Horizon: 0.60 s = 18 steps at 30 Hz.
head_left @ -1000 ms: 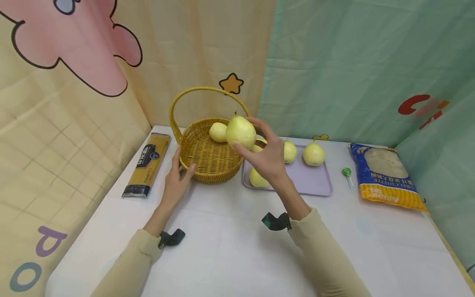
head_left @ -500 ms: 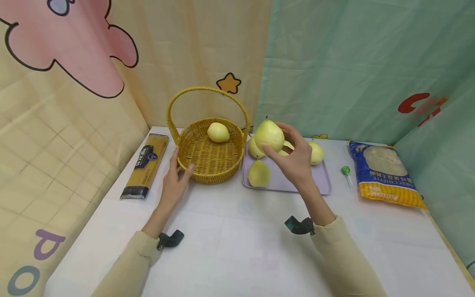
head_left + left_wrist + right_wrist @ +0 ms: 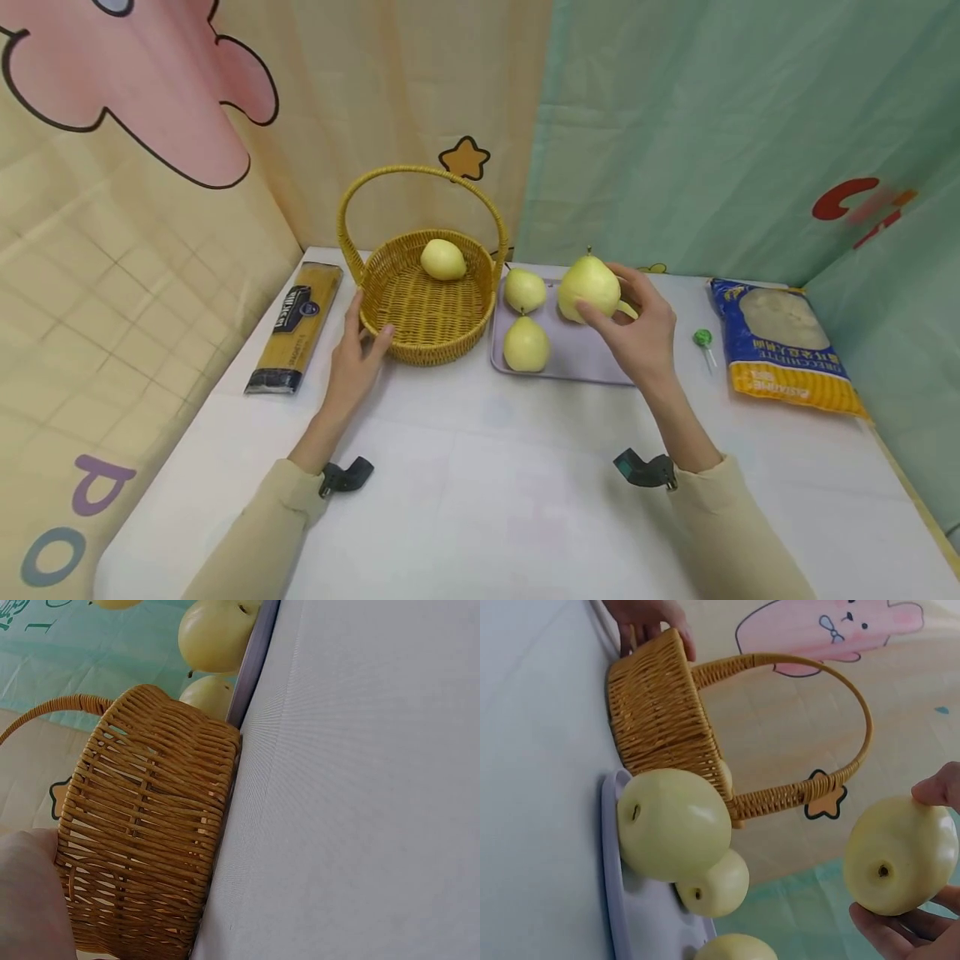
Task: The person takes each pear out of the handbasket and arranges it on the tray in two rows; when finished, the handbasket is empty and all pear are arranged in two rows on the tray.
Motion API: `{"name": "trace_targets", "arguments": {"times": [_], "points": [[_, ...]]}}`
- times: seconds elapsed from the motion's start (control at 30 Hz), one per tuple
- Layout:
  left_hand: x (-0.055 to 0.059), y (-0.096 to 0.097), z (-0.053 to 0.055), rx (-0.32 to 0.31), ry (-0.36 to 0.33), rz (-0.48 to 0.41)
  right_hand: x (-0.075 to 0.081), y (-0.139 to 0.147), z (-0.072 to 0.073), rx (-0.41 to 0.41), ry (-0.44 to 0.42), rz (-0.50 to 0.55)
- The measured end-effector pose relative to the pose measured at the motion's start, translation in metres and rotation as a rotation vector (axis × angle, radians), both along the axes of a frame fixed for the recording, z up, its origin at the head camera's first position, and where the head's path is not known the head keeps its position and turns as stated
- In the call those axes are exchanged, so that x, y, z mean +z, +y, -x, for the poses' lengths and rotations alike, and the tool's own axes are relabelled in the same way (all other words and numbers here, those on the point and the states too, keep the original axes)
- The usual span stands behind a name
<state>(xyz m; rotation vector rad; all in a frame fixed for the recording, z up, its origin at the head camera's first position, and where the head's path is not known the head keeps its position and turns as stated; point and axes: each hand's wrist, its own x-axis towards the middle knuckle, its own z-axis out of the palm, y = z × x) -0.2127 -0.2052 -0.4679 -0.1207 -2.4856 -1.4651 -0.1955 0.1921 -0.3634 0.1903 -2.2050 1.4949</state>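
Observation:
My right hand (image 3: 637, 321) holds a pale yellow pear (image 3: 588, 287), stem up, between thumb and fingers above the lilac tray (image 3: 585, 362). The right wrist view shows the underside of this held pear (image 3: 900, 855). Two pears, a front one (image 3: 527, 344) and a back one (image 3: 524, 290), sit at the tray's left end; another peeks out behind my right hand. To the left stands a woven basket (image 3: 427, 354) with a tall handle and one pear (image 3: 443, 259) inside. My left hand (image 3: 352, 358) grips the basket's near left side at the rim.
A pack of spaghetti (image 3: 296, 329) lies left of the basket. Right of the tray are a green lollipop (image 3: 703, 338) and a blue and yellow bag of pasta (image 3: 787, 346). Curtains (image 3: 675, 150) hang close behind the white table (image 3: 465, 500).
My right hand has carried the pear rightward, from beside the basket's right rim to over the tray's middle. My left hand stays on the basket, which keeps its place.

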Motion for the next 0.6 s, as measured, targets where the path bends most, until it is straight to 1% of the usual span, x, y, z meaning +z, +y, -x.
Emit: {"name": "trace_targets", "arguments": {"times": [0.17, 0.33, 0.43, 0.6], "points": [[0.001, 0.000, 0.002, -0.004, 0.004, 0.007, -0.009, 0.013, -0.004, -0.060, -0.102, -0.010], [0.000, -0.002, 0.002, -0.002, -0.006, 0.004, -0.021, 0.021, -0.001, -0.098, -0.193, -0.031], [-0.001, -0.002, 0.001, -0.002, -0.006, -0.002, -0.027, 0.025, 0.002, -0.112, -0.236, -0.063], [-0.001, -0.001, 0.001, -0.003, -0.008, -0.005, -0.032, 0.032, 0.004, -0.141, -0.325, -0.134]]}}
